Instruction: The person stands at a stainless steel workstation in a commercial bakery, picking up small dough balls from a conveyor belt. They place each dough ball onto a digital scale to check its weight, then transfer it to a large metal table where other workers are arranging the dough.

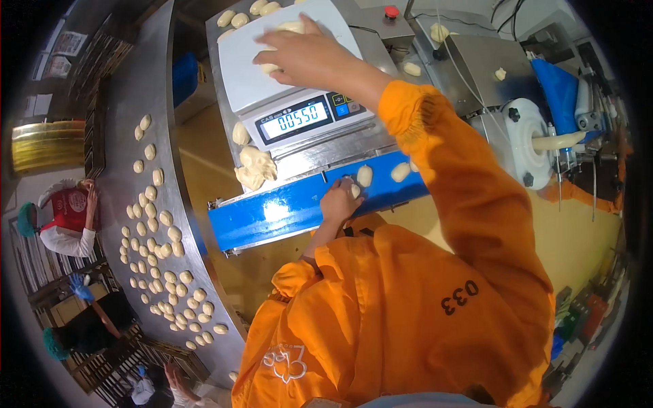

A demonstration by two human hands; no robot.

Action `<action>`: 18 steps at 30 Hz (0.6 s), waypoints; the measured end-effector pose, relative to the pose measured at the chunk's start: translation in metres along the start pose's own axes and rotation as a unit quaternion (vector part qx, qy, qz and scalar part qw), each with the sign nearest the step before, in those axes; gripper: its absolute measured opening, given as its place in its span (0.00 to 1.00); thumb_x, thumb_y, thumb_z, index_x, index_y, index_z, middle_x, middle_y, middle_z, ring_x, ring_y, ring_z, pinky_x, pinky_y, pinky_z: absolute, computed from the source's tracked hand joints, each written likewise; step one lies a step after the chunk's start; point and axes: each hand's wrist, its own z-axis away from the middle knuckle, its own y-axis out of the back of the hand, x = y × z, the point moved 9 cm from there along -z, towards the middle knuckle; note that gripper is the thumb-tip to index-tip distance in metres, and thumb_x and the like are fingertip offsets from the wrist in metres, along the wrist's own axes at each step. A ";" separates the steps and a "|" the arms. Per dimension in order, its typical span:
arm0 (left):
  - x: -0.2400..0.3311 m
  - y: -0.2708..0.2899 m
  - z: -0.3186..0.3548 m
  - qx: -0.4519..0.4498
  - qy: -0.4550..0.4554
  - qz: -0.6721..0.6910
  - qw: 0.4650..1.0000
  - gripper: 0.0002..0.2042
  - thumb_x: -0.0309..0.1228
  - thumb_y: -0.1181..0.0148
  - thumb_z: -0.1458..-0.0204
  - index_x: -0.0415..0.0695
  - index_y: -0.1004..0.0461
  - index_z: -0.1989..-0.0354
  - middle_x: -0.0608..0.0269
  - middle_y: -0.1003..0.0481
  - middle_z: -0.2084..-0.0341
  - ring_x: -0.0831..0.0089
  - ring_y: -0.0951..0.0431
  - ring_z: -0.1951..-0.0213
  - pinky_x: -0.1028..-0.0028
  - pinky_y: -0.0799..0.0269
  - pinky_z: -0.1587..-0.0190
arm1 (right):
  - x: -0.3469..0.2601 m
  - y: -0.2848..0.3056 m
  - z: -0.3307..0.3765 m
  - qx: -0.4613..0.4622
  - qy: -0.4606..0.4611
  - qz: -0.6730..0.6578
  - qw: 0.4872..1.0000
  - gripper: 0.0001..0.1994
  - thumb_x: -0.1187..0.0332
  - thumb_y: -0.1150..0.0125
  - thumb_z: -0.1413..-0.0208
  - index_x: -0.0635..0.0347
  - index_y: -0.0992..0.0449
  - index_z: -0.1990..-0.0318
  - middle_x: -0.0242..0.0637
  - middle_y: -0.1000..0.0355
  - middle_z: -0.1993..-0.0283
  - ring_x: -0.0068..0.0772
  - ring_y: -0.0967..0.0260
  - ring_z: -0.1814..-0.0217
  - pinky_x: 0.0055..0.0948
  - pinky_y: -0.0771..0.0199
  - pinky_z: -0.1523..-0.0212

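As hands (294, 60) touch dough (292, 27), the scale pan (243, 76) bears some.

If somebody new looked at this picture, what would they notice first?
Probably the bright orange jacket filling the lower middle. Next, the many pale dough pieces scattered over the steel table at left, and the white scale at the top, with the person's right hand spread over it.

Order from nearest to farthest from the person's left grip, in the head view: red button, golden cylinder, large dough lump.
1. Large dough lump, left, by the scale.
2. Red button, near the picture's top.
3. Golden cylinder, far left.
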 end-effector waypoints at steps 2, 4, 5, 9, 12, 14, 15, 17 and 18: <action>0.004 -0.002 0.001 0.012 -0.018 -0.048 0.999 0.23 0.38 0.27 0.61 0.51 0.27 0.54 0.57 0.29 0.52 0.54 0.23 0.56 0.58 0.22 0.63 | 0.007 -0.006 0.006 -0.014 -0.015 -0.115 0.993 0.16 0.59 0.40 0.41 0.43 0.25 0.45 0.40 0.29 0.45 0.43 0.29 0.44 0.39 0.29 0.40; -0.002 0.001 0.002 0.059 -0.010 -0.051 0.997 0.20 0.35 0.29 0.60 0.52 0.26 0.56 0.57 0.31 0.53 0.55 0.24 0.56 0.58 0.22 0.61 | 0.028 0.010 0.031 0.044 -0.090 -0.267 0.959 0.16 0.59 0.40 0.41 0.48 0.24 0.46 0.39 0.26 0.47 0.41 0.28 0.45 0.37 0.26 0.43; -0.006 0.003 0.002 0.080 -0.008 -0.053 0.995 0.18 0.34 0.29 0.60 0.52 0.25 0.58 0.58 0.32 0.53 0.55 0.24 0.55 0.59 0.23 0.61 | 0.042 0.015 0.054 0.084 -0.166 -0.402 0.897 0.17 0.58 0.42 0.39 0.52 0.25 0.46 0.38 0.27 0.45 0.39 0.27 0.44 0.35 0.26 0.45; -0.009 0.030 0.003 0.114 0.009 -0.097 0.989 0.16 0.31 0.31 0.60 0.54 0.24 0.60 0.56 0.33 0.52 0.52 0.29 0.51 0.57 0.23 0.60 | 0.069 0.048 0.197 0.209 -0.369 -0.668 0.612 0.22 0.53 0.53 0.34 0.63 0.27 0.48 0.43 0.29 0.44 0.38 0.29 0.42 0.34 0.27 0.45; -0.018 0.016 0.000 0.075 -0.018 -0.113 0.991 0.21 0.31 0.29 0.63 0.53 0.26 0.56 0.55 0.32 0.50 0.50 0.32 0.48 0.58 0.22 0.59 | 0.042 0.014 0.313 0.201 -0.437 -0.794 0.371 0.23 0.51 0.51 0.36 0.62 0.27 0.49 0.44 0.29 0.46 0.40 0.30 0.43 0.37 0.28 0.44; -0.021 0.017 -0.003 0.055 -0.024 -0.107 0.992 0.22 0.32 0.28 0.63 0.51 0.26 0.56 0.56 0.29 0.53 0.52 0.29 0.50 0.59 0.22 0.59 | 0.021 -0.041 0.394 0.144 -0.475 -0.819 0.289 0.21 0.54 0.43 0.40 0.61 0.27 0.48 0.42 0.28 0.46 0.39 0.29 0.43 0.39 0.27 0.45; -0.028 0.020 -0.006 0.049 -0.004 -0.086 0.995 0.22 0.31 0.28 0.63 0.51 0.26 0.56 0.56 0.28 0.56 0.53 0.27 0.53 0.59 0.22 0.59 | 0.010 -0.051 0.410 0.064 -0.533 -0.743 0.401 0.17 0.59 0.41 0.42 0.59 0.27 0.49 0.43 0.28 0.46 0.39 0.28 0.44 0.39 0.26 0.47; -0.039 0.024 -0.014 0.033 0.028 -0.045 0.998 0.22 0.31 0.28 0.63 0.49 0.26 0.57 0.56 0.26 0.61 0.55 0.24 0.59 0.59 0.22 0.60 | 0.000 -0.045 0.400 -0.039 -0.501 -0.502 0.704 0.15 0.68 0.37 0.47 0.53 0.26 0.51 0.45 0.28 0.47 0.40 0.27 0.49 0.38 0.23 0.52; -0.046 0.030 -0.015 0.090 -0.002 0.012 0.996 0.20 0.30 0.29 0.63 0.47 0.27 0.58 0.55 0.26 0.68 0.54 0.23 0.65 0.57 0.24 0.62 | -0.012 -0.036 0.375 -0.063 -0.389 -0.327 0.859 0.16 0.71 0.36 0.50 0.50 0.25 0.52 0.45 0.28 0.47 0.41 0.25 0.52 0.37 0.22 0.54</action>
